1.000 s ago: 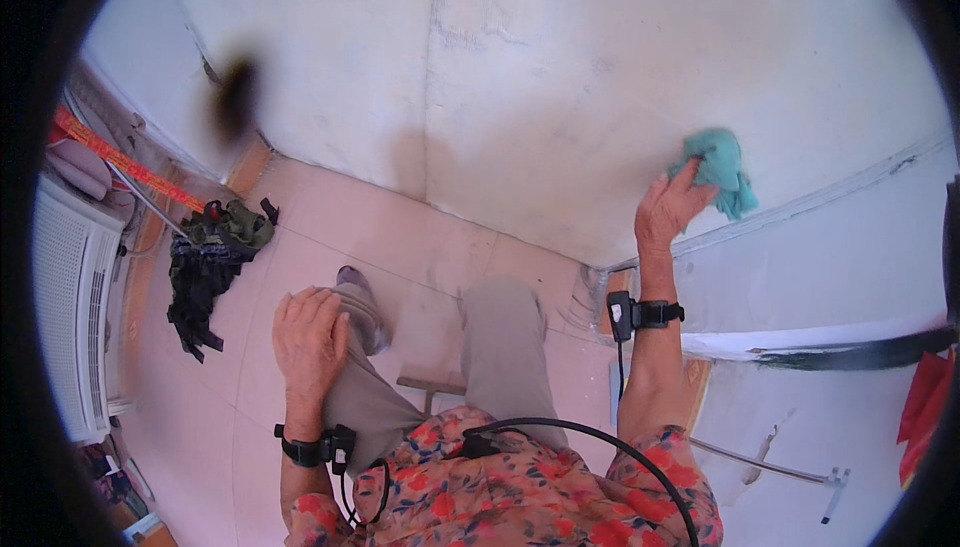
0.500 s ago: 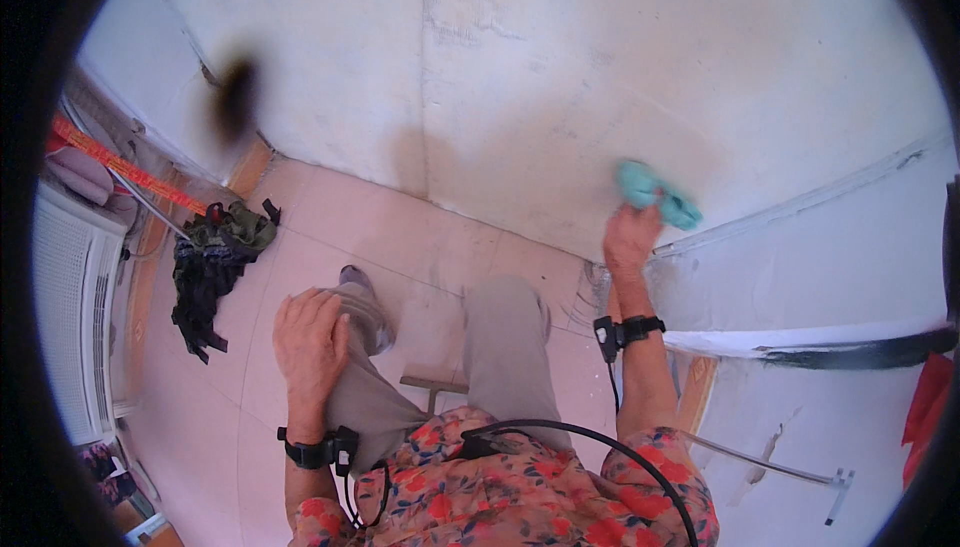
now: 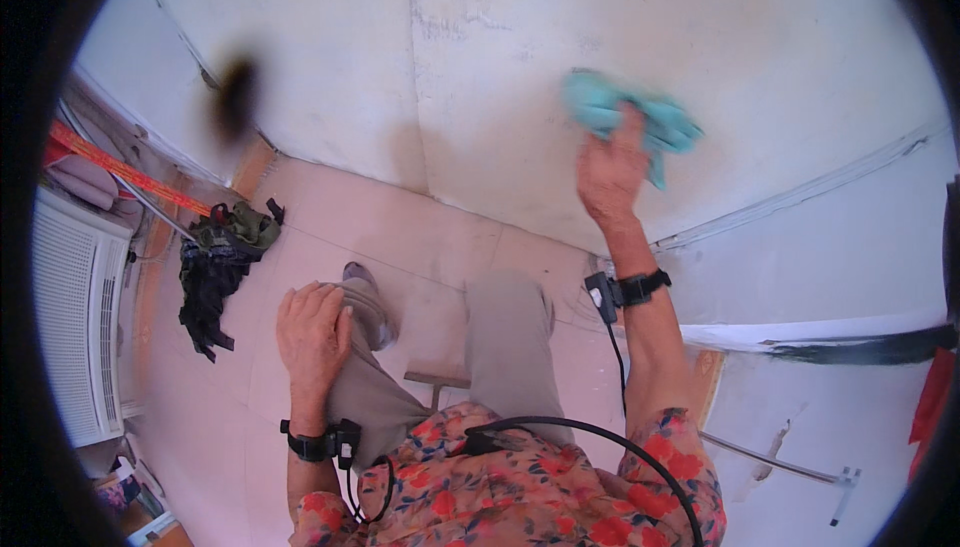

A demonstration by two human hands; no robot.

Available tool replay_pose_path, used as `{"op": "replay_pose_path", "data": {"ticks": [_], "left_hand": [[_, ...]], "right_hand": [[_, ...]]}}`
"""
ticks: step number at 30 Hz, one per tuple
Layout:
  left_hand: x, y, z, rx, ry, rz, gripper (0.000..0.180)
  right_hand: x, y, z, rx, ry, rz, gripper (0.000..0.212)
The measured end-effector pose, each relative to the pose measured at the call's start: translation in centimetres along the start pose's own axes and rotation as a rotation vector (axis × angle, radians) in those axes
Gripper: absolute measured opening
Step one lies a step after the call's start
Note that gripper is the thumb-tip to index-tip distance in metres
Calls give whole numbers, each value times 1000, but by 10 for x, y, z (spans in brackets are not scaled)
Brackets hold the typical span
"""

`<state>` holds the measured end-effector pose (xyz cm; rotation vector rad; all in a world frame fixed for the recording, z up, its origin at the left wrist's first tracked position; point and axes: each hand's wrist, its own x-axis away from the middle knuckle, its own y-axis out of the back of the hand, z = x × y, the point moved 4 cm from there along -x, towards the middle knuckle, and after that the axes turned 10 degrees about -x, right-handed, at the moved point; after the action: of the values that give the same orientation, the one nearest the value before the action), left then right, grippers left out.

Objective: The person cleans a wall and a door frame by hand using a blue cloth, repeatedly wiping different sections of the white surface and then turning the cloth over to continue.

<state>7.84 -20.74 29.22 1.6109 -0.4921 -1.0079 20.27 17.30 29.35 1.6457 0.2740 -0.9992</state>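
Note:
A turquoise cloth [image 3: 600, 102] is pressed against the pale, stained wall [image 3: 520, 7] under my right hand [image 3: 612, 167]. My fingers are on the bunched cloth, and its loose end hangs beside them; motion blurs it slightly. My left hand [image 3: 313, 335] lies flat on my left knee, its fingers stretched out and holding nothing. Each wrist wears a black strap with a small box and a cable.
A dark mop head [image 3: 210, 292] on a metal pole rests on the pink tiled floor [image 3: 300, 407] at left. Beside it stands a white slatted unit [image 3: 80, 317]. A metal rod [image 3: 770, 455] sits at lower right. A low wooden piece [image 3: 437, 375] is between my legs.
My right hand has moved up the wall and slightly left with the cloth, which now spreads wider. My left hand stays on the knee.

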Motion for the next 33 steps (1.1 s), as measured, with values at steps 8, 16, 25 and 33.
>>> {"op": "replay_pose_path", "data": {"ticks": [8,16,25,33], "left_hand": [[1,-1,0,-14,9,31,21],[2,-1,0,-7,34,76,21],[3,-1,-3,-13,16,48,21],[3,2,-2,-10,-1,14,21]], "right_hand": [[59,-56,13,-90,344,437,28],[137,7,-119,158,-287,115,47],[173,-3,-200,-951,-1074,-715,60],[22,119,-154,-185,-585,-672,55]]}}
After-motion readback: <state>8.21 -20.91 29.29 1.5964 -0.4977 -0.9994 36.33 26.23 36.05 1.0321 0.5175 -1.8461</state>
